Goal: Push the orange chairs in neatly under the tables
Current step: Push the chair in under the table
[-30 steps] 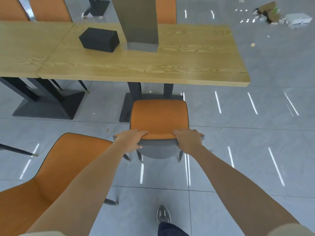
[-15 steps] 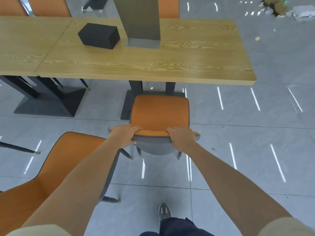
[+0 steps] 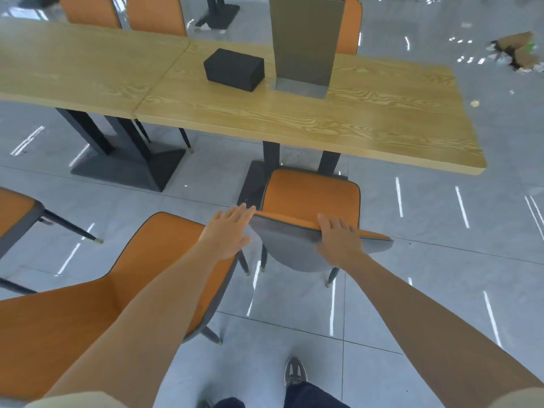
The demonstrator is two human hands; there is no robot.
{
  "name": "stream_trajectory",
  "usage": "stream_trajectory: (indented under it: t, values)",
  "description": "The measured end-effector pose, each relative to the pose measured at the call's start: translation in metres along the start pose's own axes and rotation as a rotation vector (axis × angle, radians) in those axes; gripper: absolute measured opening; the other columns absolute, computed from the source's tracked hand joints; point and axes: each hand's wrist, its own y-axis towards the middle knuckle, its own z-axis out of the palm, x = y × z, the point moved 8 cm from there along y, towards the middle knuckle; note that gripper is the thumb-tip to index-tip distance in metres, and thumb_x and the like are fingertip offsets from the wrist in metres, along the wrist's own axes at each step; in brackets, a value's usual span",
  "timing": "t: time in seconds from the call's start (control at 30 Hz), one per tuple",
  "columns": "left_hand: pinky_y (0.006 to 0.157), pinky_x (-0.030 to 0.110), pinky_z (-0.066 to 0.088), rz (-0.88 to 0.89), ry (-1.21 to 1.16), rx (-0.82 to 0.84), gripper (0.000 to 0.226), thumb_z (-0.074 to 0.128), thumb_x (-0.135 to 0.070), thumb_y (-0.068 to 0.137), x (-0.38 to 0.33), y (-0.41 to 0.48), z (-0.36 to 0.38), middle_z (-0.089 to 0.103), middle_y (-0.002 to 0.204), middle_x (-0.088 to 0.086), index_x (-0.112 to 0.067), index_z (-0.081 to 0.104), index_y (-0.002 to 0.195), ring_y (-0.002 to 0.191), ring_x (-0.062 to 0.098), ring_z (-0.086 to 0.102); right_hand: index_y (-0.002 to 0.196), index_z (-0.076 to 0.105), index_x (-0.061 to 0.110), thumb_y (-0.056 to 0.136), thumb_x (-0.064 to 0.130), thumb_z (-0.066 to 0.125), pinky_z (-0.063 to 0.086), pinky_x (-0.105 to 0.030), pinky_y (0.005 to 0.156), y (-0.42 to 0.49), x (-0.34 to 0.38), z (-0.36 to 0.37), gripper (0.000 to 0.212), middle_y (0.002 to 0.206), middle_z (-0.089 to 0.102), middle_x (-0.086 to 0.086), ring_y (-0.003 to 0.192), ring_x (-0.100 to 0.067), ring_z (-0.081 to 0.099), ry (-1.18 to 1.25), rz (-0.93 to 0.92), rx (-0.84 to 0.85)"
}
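An orange chair (image 3: pixel 312 197) with a grey back stands in front of the wooden table (image 3: pixel 294 119), its seat front close to the table's edge. My right hand (image 3: pixel 338 240) lies flat on the top of its backrest, fingers straight. My left hand (image 3: pixel 229 228) hovers with straight fingers at the backrest's left end, at most brushing it. A second orange chair (image 3: pixel 88 301) stands to my lower left, well away from the table.
A black box (image 3: pixel 234 69) and a tall grey stand (image 3: pixel 304 45) sit on the table. A third orange chair (image 3: pixel 14 210) shows at the left edge. More orange chairs (image 3: pixel 123 13) line the far side. Black table bases (image 3: pixel 129 169) rest on the grey tiles. Debris (image 3: pixel 518 51) lies far right.
Both hands have released their grip on the backrest and opened flat. The left hand has slid off to the left end. The chair sits nearer the table and the view has swung rightwards.
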Motion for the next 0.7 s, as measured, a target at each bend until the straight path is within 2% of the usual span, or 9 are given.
stream_trajectory:
  t: [0.07,0.17,0.27,0.5,0.63,0.7]
  values:
    - [0.118,0.044,0.013,-0.047,0.03,-0.026,0.066,0.033,-0.039,0.099,0.036,-0.016,-0.001,0.0,0.16,0.008,-0.016,-0.003,0.15,0.148,0.026,0.005,0.147,0.005,0.016,0.094,0.036,0.047,0.015,-0.046,0.116,0.0,0.036,0.001,0.071,0.157,0.008,-0.012,0.144,-0.03,0.01,0.021,-0.023,0.0]
    - [0.119,0.043,0.004,-0.075,0.055,-0.048,0.066,0.027,-0.041,0.1,0.091,-0.038,-0.003,-0.009,0.16,0.007,-0.015,-0.01,0.149,0.148,0.024,-0.005,0.148,-0.006,0.015,0.095,0.044,0.04,0.008,-0.046,0.117,0.0,0.097,-0.002,0.075,0.159,-0.006,-0.01,0.146,-0.029,-0.002,0.02,-0.058,-0.056]
    - [0.119,0.043,-0.001,-0.069,0.053,-0.07,0.066,0.025,-0.041,0.1,0.146,-0.064,-0.004,-0.013,0.159,0.006,-0.016,-0.011,0.148,0.147,0.021,-0.009,0.147,-0.011,0.012,0.097,0.045,0.032,0.006,-0.044,0.118,-0.002,0.167,-0.005,0.073,0.158,-0.01,-0.012,0.146,-0.029,-0.004,-0.004,-0.09,-0.131]
    - [0.119,0.044,0.0,-0.095,0.019,-0.016,0.066,0.029,-0.041,0.1,0.282,-0.148,0.002,-0.01,0.16,0.007,-0.016,-0.006,0.149,0.148,0.021,-0.007,0.146,-0.013,0.012,0.098,0.046,0.027,0.007,-0.043,0.118,-0.016,0.343,0.014,0.072,0.158,-0.012,-0.011,0.146,-0.026,-0.003,0.086,-0.106,-0.107]
    - [0.119,0.044,0.001,-0.103,-0.01,0.007,0.068,0.03,-0.044,0.099,0.328,-0.19,0.015,-0.008,0.16,0.007,-0.016,-0.006,0.149,0.148,0.022,-0.005,0.147,-0.011,0.01,0.091,0.059,0.018,0.011,-0.044,0.117,-0.035,0.412,0.031,0.079,0.158,-0.009,-0.012,0.146,-0.028,0.0,0.129,-0.14,-0.091]
    - [0.119,0.044,0.001,-0.086,-0.025,0.017,0.07,0.031,-0.046,0.098,0.337,-0.208,0.027,-0.007,0.16,0.007,-0.016,-0.007,0.149,0.148,0.022,-0.005,0.146,-0.013,0.011,0.094,0.055,0.023,0.007,-0.044,0.117,-0.047,0.433,0.045,0.077,0.158,-0.012,-0.011,0.146,-0.027,-0.002,0.142,-0.157,-0.059]
